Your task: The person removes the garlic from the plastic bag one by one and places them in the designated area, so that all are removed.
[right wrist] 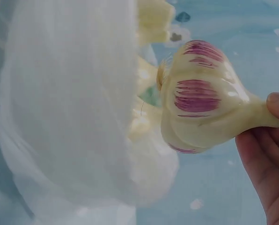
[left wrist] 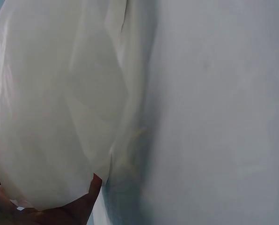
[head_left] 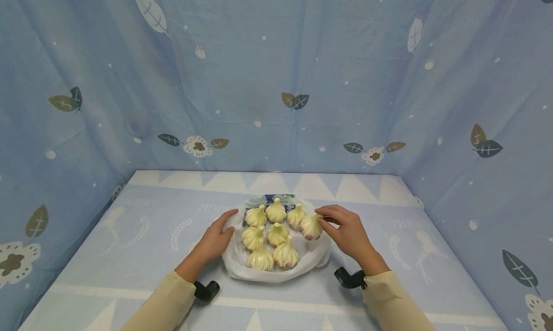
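Observation:
Between the thumb and fingers of my right hand (head_left: 347, 230), a garlic bulb (right wrist: 200, 103) is pinched by its stem, its pink-streaked base turned toward the bag. In the head view this bulb (head_left: 310, 227) is over the right side of a white plastic bag (head_left: 242, 271). Several other pale garlic bulbs (head_left: 277, 234) stand stem up inside the opened bag. My left hand (head_left: 213, 239) touches the bag's left side, thumb and index finger spread apart. Bulging bag plastic (left wrist: 50, 103) fills much of the left wrist view, with part of that hand at the bottom.
The bag rests on a table (head_left: 151, 254) covered by a pale blue patterned cloth. Blue curtains (head_left: 259, 81) with leaf and flower prints hang behind and at both sides. A black wrist-worn device (head_left: 207, 290) sits at the left wrist, another black device (head_left: 349, 278) at the right.

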Motion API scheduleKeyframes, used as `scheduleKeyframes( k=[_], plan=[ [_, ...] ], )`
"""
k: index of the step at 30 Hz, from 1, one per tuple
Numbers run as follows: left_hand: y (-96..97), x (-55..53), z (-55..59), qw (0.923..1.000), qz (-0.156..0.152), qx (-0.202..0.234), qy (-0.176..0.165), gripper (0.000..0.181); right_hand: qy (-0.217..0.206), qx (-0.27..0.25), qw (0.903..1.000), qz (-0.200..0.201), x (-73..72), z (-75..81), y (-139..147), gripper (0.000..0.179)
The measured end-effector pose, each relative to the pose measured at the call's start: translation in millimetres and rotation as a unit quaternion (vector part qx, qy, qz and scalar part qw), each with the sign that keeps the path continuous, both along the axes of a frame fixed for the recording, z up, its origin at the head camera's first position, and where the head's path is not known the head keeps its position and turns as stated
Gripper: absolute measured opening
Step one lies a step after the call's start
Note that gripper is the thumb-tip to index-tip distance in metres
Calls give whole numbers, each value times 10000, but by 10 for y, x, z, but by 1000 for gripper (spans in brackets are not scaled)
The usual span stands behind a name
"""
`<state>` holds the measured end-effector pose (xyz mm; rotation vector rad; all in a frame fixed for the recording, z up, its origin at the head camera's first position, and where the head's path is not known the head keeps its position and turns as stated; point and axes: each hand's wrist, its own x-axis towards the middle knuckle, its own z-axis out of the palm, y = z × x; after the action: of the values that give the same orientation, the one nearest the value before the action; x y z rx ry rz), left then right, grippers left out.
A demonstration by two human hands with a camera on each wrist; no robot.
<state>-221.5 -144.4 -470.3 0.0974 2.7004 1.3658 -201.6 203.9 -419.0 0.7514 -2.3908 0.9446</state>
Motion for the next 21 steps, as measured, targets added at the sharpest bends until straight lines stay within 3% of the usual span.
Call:
scheduleKeyframes(
  k=[14, 21],
  plan=[
    [21, 5, -15, 9997, 30, 253, 25, 53, 391, -497, 9956, -695, -76, 159, 459, 30],
    [20, 1, -3, 9995, 88, 306, -80, 53, 24, -405, 9895, -1388, -93, 138, 727, 28]
  ],
)
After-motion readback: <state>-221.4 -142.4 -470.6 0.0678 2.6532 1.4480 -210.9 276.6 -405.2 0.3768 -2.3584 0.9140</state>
